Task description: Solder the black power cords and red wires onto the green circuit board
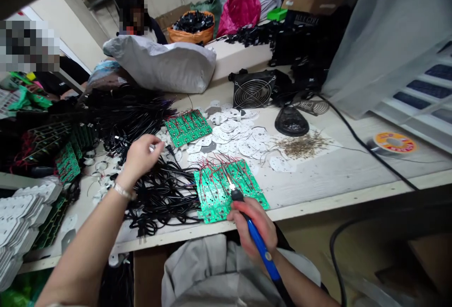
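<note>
My right hand (254, 230) grips a blue-handled soldering iron (259, 243), its tip resting on a green circuit board panel (226, 189) with red wires at the table's front edge. My left hand (141, 155) reaches left over a tangle of black cables (162, 194), fingers pinched on a small pale part I cannot make out. A second green board panel (187, 127) lies farther back. White round discs (240, 135) are scattered between the boards.
A small fan (253, 90), black iron stand (291, 121), solder spool (393, 143) and wire clippings (300, 146) sit to the right. Stacked green boards (67, 156) and white parts (21, 217) fill the left. A grey sack (165, 64) lies behind; another person sits beyond.
</note>
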### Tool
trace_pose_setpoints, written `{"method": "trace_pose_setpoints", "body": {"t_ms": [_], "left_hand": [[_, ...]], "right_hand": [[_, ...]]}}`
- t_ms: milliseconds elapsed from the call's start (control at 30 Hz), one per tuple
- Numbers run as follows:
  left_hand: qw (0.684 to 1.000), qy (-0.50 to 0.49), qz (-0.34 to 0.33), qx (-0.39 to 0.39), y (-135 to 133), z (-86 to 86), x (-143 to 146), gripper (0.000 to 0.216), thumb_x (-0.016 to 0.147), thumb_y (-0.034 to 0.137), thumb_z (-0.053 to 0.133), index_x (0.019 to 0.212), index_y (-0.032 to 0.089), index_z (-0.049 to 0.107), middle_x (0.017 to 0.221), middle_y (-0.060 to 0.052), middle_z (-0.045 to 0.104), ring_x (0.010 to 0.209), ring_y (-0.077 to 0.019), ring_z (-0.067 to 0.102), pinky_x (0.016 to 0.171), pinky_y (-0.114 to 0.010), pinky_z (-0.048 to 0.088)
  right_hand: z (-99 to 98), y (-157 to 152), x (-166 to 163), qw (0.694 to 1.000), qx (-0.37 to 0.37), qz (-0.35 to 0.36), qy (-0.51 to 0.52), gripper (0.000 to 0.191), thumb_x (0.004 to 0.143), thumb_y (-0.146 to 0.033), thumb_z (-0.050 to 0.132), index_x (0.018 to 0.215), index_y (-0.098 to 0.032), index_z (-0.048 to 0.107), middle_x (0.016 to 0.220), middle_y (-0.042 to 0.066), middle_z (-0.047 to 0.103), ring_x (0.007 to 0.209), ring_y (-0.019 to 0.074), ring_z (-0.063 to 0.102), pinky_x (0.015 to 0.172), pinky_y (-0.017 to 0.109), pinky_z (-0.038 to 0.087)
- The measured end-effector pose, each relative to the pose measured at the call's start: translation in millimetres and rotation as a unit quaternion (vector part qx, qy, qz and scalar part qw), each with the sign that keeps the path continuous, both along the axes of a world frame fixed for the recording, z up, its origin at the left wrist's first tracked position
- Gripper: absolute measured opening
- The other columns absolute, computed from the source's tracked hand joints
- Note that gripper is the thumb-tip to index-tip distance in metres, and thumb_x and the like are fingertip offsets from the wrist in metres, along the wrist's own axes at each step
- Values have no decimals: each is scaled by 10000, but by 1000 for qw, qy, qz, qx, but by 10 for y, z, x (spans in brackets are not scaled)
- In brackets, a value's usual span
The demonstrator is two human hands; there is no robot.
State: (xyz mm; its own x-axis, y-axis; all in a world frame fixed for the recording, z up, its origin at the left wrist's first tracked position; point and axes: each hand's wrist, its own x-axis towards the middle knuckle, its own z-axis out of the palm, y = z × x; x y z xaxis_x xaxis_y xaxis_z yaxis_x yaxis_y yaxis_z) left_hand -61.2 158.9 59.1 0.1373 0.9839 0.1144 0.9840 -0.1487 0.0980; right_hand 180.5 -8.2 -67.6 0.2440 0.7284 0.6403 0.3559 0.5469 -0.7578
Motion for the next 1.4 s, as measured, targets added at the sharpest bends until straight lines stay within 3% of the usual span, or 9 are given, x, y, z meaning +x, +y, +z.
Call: {"method": "trace_pose_setpoints", "body": {"t_ms": [167,333,433,633,767,867,933,1167,1400], "left_hand": [[992,46,106,-47,843,-55,-235,236,679,262,592,825,104,687,952,-213,693,975,-360,630,851,-455,488],[993,-5,112,-43,949,-155,-347,75,589,235,629,611,164,637,751,-123,698,920,-322,645,852,-397,484],[991,-82,104,14,871,-30,-499,129,684,287,564,670,167,611,742,-87,683,864,-268,645,818,-360,503],[949,-250,75,174,538,327,-674,335,900,259,242,1096,118,475,827,-24,606,643,-89,591,679,-256,529],[942,-123,-116,291,-5,174,-451,260,917,240,366,1089,164,546,733,21,575,629,-74,541,693,-248,482],[928,30,-322,188,-443,-107,-276,255,870,157,429,1017,219,627,807,-29,646,699,-143,576,663,-283,470],[920,50,-371,118,-661,-237,-221,272,858,135,428,999,225,643,855,-51,670,757,-179,599,703,-327,476],[919,-59,-389,13,-1001,-141,168,288,892,136,433,1125,195,593,1092,-68,670,1045,-185,597,1015,-397,383],[915,18,-403,18,-942,-271,491,237,938,282,467,956,218,694,881,-40,688,804,-167,597,760,-328,427]], "right_hand": [[-9,29,-4,999,37,-2,-10,281,836,-83,543,1083,-207,592,844,48,645,706,150,654,602,256,558],[-1,28,7,998,51,-12,-23,288,826,-79,541,1081,-202,597,776,35,647,675,150,630,606,265,548],[7,26,16,999,47,-4,-24,284,829,-78,526,1074,-205,593,736,21,640,660,149,623,605,264,545],[-36,30,-9,999,27,-10,-16,265,838,-94,525,1068,-214,582,769,20,642,730,154,632,651,274,552],[-90,21,-42,1000,-6,-15,24,220,845,-125,532,1031,-227,588,744,10,623,713,163,626,639,297,544],[-120,6,-60,995,-24,-18,95,231,856,-124,514,1048,-237,573,757,-6,607,660,144,625,658,304,539],[-125,-1,-66,992,-27,-16,120,249,864,-121,502,1073,-243,563,799,-10,601,632,126,621,681,309,534],[-80,11,-88,996,-26,-29,74,250,853,-165,535,1087,-246,573,839,20,595,765,168,603,724,343,520],[4,10,-59,998,-11,-29,47,227,861,-144,510,1062,-233,570,800,17,605,760,164,592,710,337,516]]}}
